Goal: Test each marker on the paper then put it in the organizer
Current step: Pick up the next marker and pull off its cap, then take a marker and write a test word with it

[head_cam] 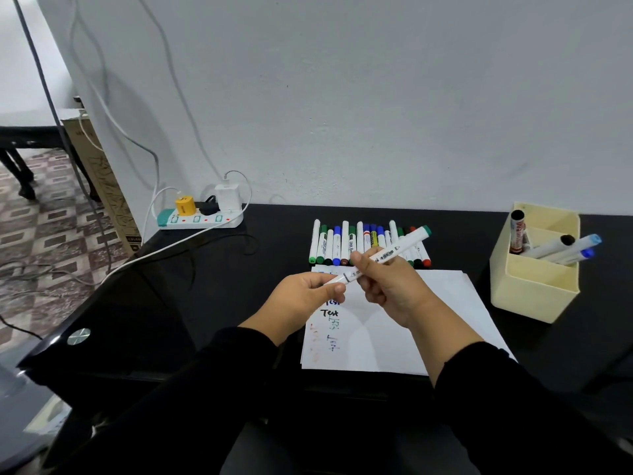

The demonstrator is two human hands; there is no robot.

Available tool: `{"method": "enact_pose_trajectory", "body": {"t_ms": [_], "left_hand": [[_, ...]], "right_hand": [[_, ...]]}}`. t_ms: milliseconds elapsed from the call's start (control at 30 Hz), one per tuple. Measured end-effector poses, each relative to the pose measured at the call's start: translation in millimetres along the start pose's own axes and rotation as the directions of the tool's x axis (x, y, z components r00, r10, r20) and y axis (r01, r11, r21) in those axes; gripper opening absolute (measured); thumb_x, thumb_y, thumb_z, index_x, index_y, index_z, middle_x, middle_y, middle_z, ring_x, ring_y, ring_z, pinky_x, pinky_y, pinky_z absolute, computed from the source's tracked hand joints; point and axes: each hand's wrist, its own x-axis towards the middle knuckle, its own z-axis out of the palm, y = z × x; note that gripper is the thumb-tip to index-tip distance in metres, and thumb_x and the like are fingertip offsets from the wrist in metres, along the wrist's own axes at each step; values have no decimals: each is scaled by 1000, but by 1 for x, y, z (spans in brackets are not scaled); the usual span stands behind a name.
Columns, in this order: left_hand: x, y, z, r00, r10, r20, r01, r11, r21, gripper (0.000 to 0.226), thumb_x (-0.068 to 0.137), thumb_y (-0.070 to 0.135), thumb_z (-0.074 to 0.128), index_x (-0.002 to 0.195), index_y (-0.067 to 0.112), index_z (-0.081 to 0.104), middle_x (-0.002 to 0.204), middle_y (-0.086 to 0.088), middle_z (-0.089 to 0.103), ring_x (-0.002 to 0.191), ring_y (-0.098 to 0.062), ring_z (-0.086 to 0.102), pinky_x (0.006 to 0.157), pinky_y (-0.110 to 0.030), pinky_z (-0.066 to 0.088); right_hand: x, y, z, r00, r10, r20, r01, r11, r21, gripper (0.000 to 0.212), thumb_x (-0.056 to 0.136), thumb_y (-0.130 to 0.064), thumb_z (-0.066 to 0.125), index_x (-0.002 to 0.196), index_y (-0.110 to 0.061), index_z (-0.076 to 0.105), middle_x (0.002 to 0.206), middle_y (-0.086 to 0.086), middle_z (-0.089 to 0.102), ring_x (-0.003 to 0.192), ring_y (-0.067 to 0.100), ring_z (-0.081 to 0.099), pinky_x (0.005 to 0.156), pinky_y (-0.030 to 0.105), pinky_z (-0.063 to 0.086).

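Observation:
Both hands hold one white marker with a green end, tilted up to the right above the paper. My right hand grips its barrel at the middle. My left hand pinches its lower left end, where the cap sits. The white paper lies on the black desk with several "Test" scribbles in black, green, blue and orange along its left side. A row of several markers lies just beyond the paper. The cream organizer stands at the right and holds several markers.
A power strip with plugged-in chargers and white cables sits at the desk's back left corner. The black desk ends at the left, with patterned floor and a cardboard box beyond. A white wall rises behind the desk.

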Motion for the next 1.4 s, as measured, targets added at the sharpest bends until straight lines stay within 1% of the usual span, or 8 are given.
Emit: {"method": "enact_pose_trajectory", "body": {"t_ms": [267, 500, 567, 733, 867, 1000, 1133, 1400], "left_hand": [[6, 8, -2, 998, -35, 42, 31, 996, 86, 23, 90, 30, 59, 72, 21, 70, 92, 2, 71, 104, -16, 58, 78, -17, 39], [16, 4, -5, 998, -38, -53, 46, 985, 169, 17, 89, 25, 63, 104, 26, 71, 69, 13, 59, 70, -6, 50, 78, -18, 44], [17, -1, -13, 992, -11, -128, 44, 965, 258, 18, 89, 28, 61, 105, 36, 67, 84, 18, 63, 105, -12, 54, 113, -41, 25], [14, -10, -27, 976, -27, -217, 127, 879, 460, 22, 93, 32, 55, 114, 35, 63, 109, 10, 62, 125, -11, 43, 114, -38, -17], [15, -11, -21, 977, 5, -211, 103, 861, 497, 20, 93, 31, 54, 111, 36, 63, 106, 11, 61, 119, -7, 47, 113, -37, -17], [16, -21, -16, 970, 20, -244, 105, 866, 489, 52, 92, 36, 56, 141, 32, 37, 146, 4, 40, 143, -14, 17, 115, -45, -9], [13, -45, -14, 923, -195, -333, 368, 705, 607, 83, 90, 60, 38, 150, 19, -2, 158, -9, 1, 145, -27, -4, 115, -50, 2], [0, -71, -3, 924, -207, -320, 381, 521, 764, 88, 83, 76, 14, 151, 20, 3, 157, -14, -4, 144, -33, -8, 114, -53, -4]], "right_hand": [[1, 4, -9, 998, 18, 62, -19, 1000, 15, 26, 96, -16, 54, 71, -9, 50, 46, 3, 50, 41, 10, 38, 46, 20, 30], [3, 9, -22, 990, 67, 120, -78, 993, 84, 19, 97, -15, 47, 87, -7, 62, 61, 4, 52, 54, 10, 41, 48, 19, 30], [3, 8, -30, 995, 72, 62, -81, 984, 158, 17, 95, -6, 48, 92, -5, 65, 65, 6, 53, 57, 11, 42, 46, 18, 32], [7, 8, -43, 997, 64, -39, -70, 981, -180, 9, 85, -1, 65, 88, -9, 68, 74, 8, 60, 62, 15, 46, 53, 20, 39], [10, 1, -39, 1000, 12, 17, 6, 609, -793, 18, 81, -27, 74, 96, -22, 66, 89, -3, 61, 73, 11, 52, 60, 19, 44], [13, 0, -30, 999, 12, 41, 36, 287, -957, 26, 88, -36, 64, 113, -30, 65, 110, 2, 57, 83, 15, 56, 74, 26, 47], [9, 7, -42, 992, -61, -115, -96, 252, -963, 28, 93, -34, 56, 116, -18, 58, 106, 3, 58, 85, 17, 53, 73, 27, 42], [-11, 32, -90, 865, -191, -463, -414, 249, -876, 32, 95, -26, 48, 112, 0, 55, 112, 16, 56, 95, 31, 58, 70, 30, 41]]}}
